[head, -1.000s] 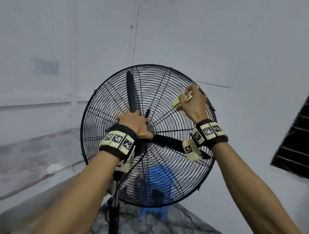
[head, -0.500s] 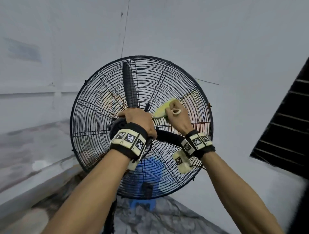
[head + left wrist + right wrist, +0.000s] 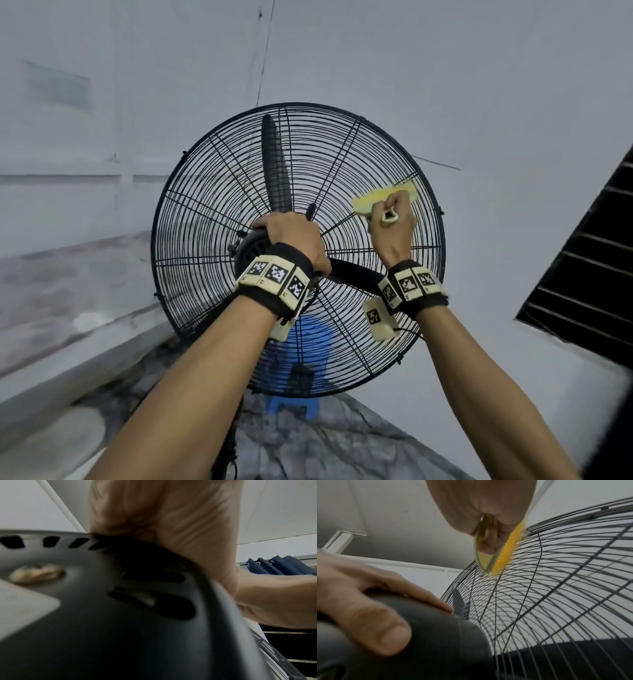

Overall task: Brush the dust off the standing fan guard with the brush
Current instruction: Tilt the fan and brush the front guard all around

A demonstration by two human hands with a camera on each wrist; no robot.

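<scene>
The right hand (image 3: pixel 390 226) grips the brush (image 3: pixel 373 200), bristles on the guard (image 3: pixel 212 205). The left hand (image 3: pixel 291 236) clasps the motor housing (image 3: pixel 428 635). The wires look thin and springy, so light strokes are probably best.

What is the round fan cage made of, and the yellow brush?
The fan guard looks like thin metal wire painted black: fine rings and straight spokes. The brush looks plastic: a smooth pale handle with bright yellow bristles, probably plastic too.
</scene>
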